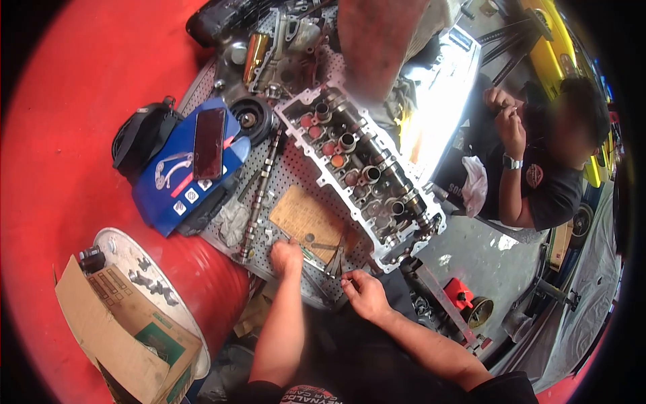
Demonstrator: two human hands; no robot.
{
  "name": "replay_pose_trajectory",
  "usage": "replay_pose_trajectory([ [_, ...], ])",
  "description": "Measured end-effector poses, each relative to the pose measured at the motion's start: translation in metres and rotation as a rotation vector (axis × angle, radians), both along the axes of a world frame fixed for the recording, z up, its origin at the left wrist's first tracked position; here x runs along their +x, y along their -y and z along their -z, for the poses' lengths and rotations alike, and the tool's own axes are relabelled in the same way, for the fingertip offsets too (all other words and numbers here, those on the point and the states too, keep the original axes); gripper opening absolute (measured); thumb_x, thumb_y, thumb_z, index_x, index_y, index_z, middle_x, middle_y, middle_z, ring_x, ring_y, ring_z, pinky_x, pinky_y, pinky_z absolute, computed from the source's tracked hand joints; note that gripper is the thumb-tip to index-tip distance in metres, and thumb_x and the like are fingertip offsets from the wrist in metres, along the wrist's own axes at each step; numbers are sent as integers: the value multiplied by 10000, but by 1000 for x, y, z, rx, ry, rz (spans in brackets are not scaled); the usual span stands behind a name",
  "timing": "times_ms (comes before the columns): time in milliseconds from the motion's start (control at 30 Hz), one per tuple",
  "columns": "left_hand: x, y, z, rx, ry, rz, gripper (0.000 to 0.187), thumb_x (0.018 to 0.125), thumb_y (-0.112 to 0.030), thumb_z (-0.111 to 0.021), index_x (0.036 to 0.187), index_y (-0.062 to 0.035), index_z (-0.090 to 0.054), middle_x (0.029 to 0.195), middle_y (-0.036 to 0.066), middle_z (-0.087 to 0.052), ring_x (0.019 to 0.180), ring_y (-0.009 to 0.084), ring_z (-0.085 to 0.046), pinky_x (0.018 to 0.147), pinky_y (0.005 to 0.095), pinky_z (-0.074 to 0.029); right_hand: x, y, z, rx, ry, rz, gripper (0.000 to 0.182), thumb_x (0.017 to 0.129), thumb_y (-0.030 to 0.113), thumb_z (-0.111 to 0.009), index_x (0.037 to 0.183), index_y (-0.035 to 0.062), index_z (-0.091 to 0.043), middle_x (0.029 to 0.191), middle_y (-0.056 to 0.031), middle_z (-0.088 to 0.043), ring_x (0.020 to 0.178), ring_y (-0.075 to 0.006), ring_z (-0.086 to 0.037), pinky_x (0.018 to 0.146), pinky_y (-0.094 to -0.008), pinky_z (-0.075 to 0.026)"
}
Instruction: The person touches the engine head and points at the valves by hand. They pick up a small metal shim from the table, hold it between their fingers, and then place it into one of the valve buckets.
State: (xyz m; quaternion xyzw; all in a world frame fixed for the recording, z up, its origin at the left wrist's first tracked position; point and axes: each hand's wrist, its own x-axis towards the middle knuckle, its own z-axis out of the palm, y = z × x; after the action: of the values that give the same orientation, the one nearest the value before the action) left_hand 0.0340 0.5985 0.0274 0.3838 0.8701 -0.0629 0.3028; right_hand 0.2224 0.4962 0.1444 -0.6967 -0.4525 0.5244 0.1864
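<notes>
My left hand (287, 258) is closed at the near edge of a perforated metal tray (296, 176). Its fingers hide whatever is in them. A thin light-coloured rod (311, 256) lies just to its right. My right hand (365, 295) is pinched at the tray's front corner, beside thin dark metal blades (338, 261) that look like a feeler gauge; what the fingertips hold is too small to name. Between and beyond both hands lies a stained brown card (307, 219). An engine cylinder head (367, 176) with one camshaft in it spans the tray's right side.
A loose camshaft (259, 202), a phone (209, 143) on a blue box (158, 192) and a black pulley (250, 120) lie left. A cardboard box (111, 330) sits on a red drum (215, 296). A co-worker (538, 155) is at the right, both hands raised.
</notes>
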Motion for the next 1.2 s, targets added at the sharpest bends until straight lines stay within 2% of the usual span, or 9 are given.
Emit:
replay_pose_trajectory([
  [67, 2, 1, 4, 44, -8, -54, 280, 812, -305, -681, 923, -49, -705, 949, 235, -687, 891, 412, -665, 776, 498, -527, 2, -6, 2, 84, 13, 4, 220, 908, 212, -611, 1006, 18, -650, 877, -140, -640, 749, -252, -644, 652, -343, -512],
  [200, 9, 4, 1, 92, -84, -115, 242, 799, -291, -683, 911, -77, -693, 938, 216, -693, 883, 397, -672, 770, 489, -533, 17, -31, -16, 141, 14, -24, 190, 902, 195, -582, 960, 26, -645, 932, -167, -640, 913, -362, -617, 801, -431, -498],
  [500, 16, -10, -4, -54, -187, -8, 251, 774, -269, -667, 891, -47, -683, 913, 222, -693, 883, 397, -675, 792, 481, -539, 51, -54, -6, 442, 76, -71, 75, 838, 93, -635, 885, 38, -652, 895, -111, -667, 855, -309, -646, 760, -398, -525],
  [733, 20, -15, -7, -100, -200, -15, 266, 769, -257, -680, 852, -8, -726, 876, 258, -687, 851, 411, -684, 748, 464, -547, 64, -60, 11, 499, 91, -137, 61, 796, 93, -657, 844, 55, -654, 852, -88, -670, 760, -280, -658, 661, -367, -538],
  [933, 24, -3, 2, 44, -186, -128, 354, 721, -177, -720, 1032, -49, -606, 907, 213, -691, 856, 404, -671, 780, 480, -530, 65, -61, 17, 528, 117, -127, 77, 760, 74, -666, 833, 50, -657, 817, -88, -674, 699, -263, -663, 614, -342, -533],
  [1033, 28, 2, -10, 143, -186, -151, 401, 738, -100, -697, 1097, -62, -522, 879, 178, -687, 807, 343, -684, 753, 431, -530, 66, -61, 19, 546, 120, -125, 69, 762, 87, -667, 826, 66, -656, 813, -70, -670, 686, -247, -657, 594, -334, -526],
  [1133, 34, 2, -40, 528, 145, -111, 369, 717, 17, -674, 1051, 3, -518, 749, 99, -624, 653, 193, -611, 647, 337, -500, 65, -62, 24, 586, 138, -108, 55, 769, 119, -669, 819, 97, -659, 801, -36, -662, 658, -220, -645, 561, -326, -518],
  [1167, 37, 0, -52, 552, 264, -42, 341, 764, 75, -598, 1095, 9, -549, 748, 60, -610, 649, 125, -570, 646, 295, -485, 65, -62, 25, 597, 136, -100, 58, 766, 115, -668, 819, 96, -660, 797, -36, -661, 651, -219, -643, 556, -325, -516],
  [1200, 44, -8, -65, 561, 345, -24, 322, 783, 50, -594, 1100, -2, -571, 791, 83, -639, 690, 164, -606, 670, 319, -496, 64, -60, 25, 607, 133, -95, 60, 762, 112, -667, 820, 96, -660, 792, -37, -659, 644, -219, -641, 551, -324, -515],
])
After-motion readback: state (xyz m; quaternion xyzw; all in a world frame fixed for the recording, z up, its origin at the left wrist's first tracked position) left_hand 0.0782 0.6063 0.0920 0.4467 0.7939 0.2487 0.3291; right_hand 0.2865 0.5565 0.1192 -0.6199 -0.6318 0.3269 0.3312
